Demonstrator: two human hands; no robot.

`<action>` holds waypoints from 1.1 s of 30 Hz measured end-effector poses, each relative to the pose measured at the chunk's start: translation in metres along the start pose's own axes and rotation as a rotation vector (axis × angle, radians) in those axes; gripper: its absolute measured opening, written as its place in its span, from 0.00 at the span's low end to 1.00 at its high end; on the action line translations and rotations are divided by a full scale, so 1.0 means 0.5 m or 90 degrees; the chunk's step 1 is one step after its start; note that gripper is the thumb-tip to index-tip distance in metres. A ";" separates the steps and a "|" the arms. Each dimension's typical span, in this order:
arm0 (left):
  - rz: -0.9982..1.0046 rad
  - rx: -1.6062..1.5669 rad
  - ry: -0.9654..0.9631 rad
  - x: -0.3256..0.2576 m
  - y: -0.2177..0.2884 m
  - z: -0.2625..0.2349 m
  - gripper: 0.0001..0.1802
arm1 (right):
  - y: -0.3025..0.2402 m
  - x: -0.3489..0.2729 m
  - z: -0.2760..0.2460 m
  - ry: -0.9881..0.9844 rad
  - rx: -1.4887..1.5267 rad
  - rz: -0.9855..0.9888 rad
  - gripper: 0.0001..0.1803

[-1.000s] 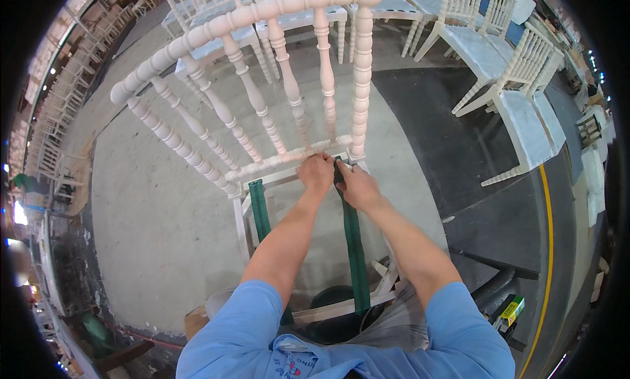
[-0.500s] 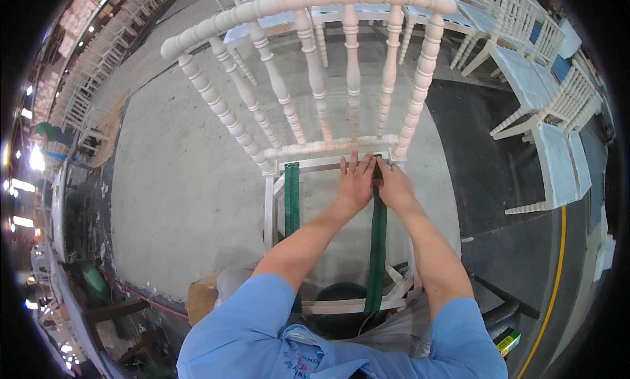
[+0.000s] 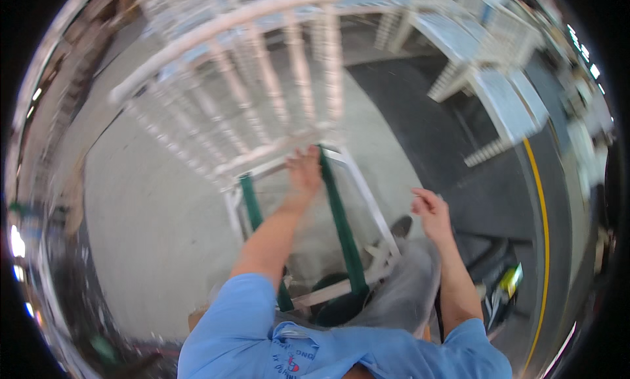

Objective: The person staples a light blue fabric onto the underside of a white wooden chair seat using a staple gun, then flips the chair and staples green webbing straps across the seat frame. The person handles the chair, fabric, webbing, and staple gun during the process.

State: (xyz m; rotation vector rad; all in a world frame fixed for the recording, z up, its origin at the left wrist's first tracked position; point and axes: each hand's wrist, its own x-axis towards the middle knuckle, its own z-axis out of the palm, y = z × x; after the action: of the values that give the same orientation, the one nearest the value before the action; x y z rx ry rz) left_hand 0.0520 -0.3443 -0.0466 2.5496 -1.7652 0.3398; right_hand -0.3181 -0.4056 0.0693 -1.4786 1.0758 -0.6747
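A white chair frame with a spindle back [image 3: 298, 64] stands in front of me, its seat open. Two green webbing straps run from the back rail to the front rail: one on the left [image 3: 251, 202], one on the right [image 3: 342, 225]. My left hand [image 3: 304, 172] lies on the back rail beside the right strap's far end, fingers stretched out and somewhat blurred. Off to the right, away from the frame, my right hand [image 3: 432, 215] is raised in the air over my knee. Its fingers are loosely bent and apart, with nothing visible in them.
Finished white chairs with pale covered seats [image 3: 502, 100] line the back and right. Near my right side lie dark items and a yellow-green box [image 3: 510, 279], blurred. A yellow floor line [image 3: 543, 215] runs along the right. My grey-clad knee [image 3: 420, 267] is beside the frame.
My right hand has left the strap's far end and moved right, off the frame. The left hand stays at the back rail. The whole view has swung, shifting the chair leftward.
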 end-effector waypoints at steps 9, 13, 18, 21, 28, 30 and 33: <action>0.049 -0.142 -0.185 0.008 0.058 -0.043 0.36 | -0.069 -0.639 -0.539 0.448 -0.507 0.442 0.16; 0.053 -0.158 -0.195 0.016 0.034 -0.072 0.35 | 0.052 -0.698 -0.512 0.308 -0.542 0.445 0.20; 0.016 -0.114 -0.198 0.022 0.006 -0.099 0.41 | 0.142 -0.636 -0.405 0.303 -0.353 0.371 0.29; 0.011 -0.159 -0.156 0.026 0.029 -0.108 0.41 | 0.109 -0.661 -0.450 0.311 -0.317 0.360 0.32; -0.041 -0.239 -0.085 -0.020 0.001 -0.085 0.37 | -0.045 -0.517 -0.347 0.254 -0.305 0.223 0.33; -0.045 -0.246 -0.065 -0.025 0.010 -0.077 0.37 | -0.116 -0.450 -0.313 0.237 -0.146 0.187 0.32; -0.062 -0.256 -0.018 -0.030 0.003 -0.063 0.36 | -0.215 -0.294 -0.219 0.127 0.004 0.160 0.29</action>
State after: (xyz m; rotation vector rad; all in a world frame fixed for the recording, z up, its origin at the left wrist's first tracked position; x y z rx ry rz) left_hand 0.0401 -0.3265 -0.0187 2.3466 -1.5223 -0.0530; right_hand -0.4483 -0.3275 0.2184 -1.2617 1.3838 -0.6549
